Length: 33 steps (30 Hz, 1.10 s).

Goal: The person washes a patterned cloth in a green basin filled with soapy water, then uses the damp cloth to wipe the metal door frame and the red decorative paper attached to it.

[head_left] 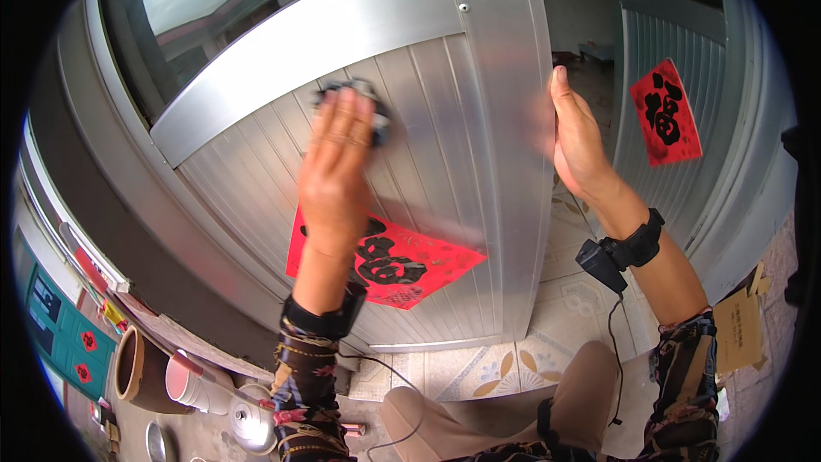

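Note:
My left hand (pixel 337 160) presses a dark, patterned cloth (pixel 372 109) against the ribbed lower panel of a silvery metal door (pixel 423 135); hand and cloth are blurred. Under my left forearm, a red paper sign (pixel 410 263) with a black character is stuck on the same panel, partly hidden by the arm. My right hand (pixel 574 135) is at the door's free edge, thumb up along it, its other fingers partly hidden behind the edge. Both wrists wear black straps, and a small black device with a cable hangs at the right one.
A second door panel (pixel 680 32) with a red paper sign (pixel 667 112) stands at right. Patterned floor tiles (pixel 494 369) lie below the door. A cardboard box (pixel 737 333) is at lower right. At lower left are a brown pot (pixel 138 366), a white bucket (pixel 199 385) and a metal lid (pixel 251 417).

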Each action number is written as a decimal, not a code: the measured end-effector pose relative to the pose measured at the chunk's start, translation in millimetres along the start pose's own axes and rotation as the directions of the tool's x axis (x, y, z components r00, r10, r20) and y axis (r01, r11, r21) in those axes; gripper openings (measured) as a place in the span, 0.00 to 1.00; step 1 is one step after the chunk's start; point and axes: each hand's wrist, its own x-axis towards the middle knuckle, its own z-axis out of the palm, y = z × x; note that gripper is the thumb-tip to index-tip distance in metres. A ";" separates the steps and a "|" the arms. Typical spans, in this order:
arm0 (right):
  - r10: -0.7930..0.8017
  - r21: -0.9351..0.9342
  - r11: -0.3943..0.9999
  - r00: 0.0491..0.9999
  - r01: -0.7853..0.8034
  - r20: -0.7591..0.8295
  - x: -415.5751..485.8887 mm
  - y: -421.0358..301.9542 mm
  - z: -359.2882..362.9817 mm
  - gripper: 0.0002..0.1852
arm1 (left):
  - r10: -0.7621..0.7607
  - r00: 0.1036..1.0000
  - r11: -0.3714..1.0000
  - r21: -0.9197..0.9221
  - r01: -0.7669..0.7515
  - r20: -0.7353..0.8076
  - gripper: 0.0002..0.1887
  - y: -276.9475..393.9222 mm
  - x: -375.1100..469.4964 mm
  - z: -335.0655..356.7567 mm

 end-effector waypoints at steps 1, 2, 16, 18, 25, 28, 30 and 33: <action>-0.006 -0.003 1.000 1.000 0.006 0.001 -0.2 0.6 0.4 0.22 | 0.034 0.996 0.997 -0.075 -0.028 0.078 0.24 16.4 -6.8 4.8; -0.013 -0.007 1.000 1.000 0.013 0.002 -0.4 0.5 1.2 0.22 | 0.137 0.982 0.982 -0.144 -0.118 0.128 0.22 32.3 -12.6 9.2; -0.036 -0.038 0.999 0.999 0.036 0.018 -0.2 5.3 -1.2 0.20 | 0.024 1.000 0.995 -0.100 -0.025 -0.010 0.21 71.9 5.0 45.2; -0.042 -0.040 0.998 0.999 0.043 0.023 1.4 8.4 -3.9 0.20 | -0.034 0.999 0.997 -0.070 0.033 -0.006 0.20 88.3 -8.9 47.4; -0.009 -0.012 1.000 0.998 0.010 0.063 1.0 5.8 -5.0 0.21 | 0.035 0.969 0.965 -0.260 0.031 0.244 0.18 109.4 -46.6 16.5; 0.056 0.027 0.998 0.998 -0.055 -0.028 -0.4 5.8 -3.5 0.21 | -0.038 0.996 0.936 -0.345 0.064 0.082 0.16 116.7 -41.9 5.3; 0.061 0.035 0.998 0.998 -0.060 -0.017 0.0 6.0 -5.2 0.22 | -0.025 0.996 0.945 -0.324 0.051 0.084 0.15 135.0 -43.3 0.8; 0.013 0.019 1.000 0.997 -0.015 0.077 4.5 7.2 -10.0 0.22 | 0.039 0.993 0.889 -0.457 0.015 0.108 0.15 165.2 -60.5 18.5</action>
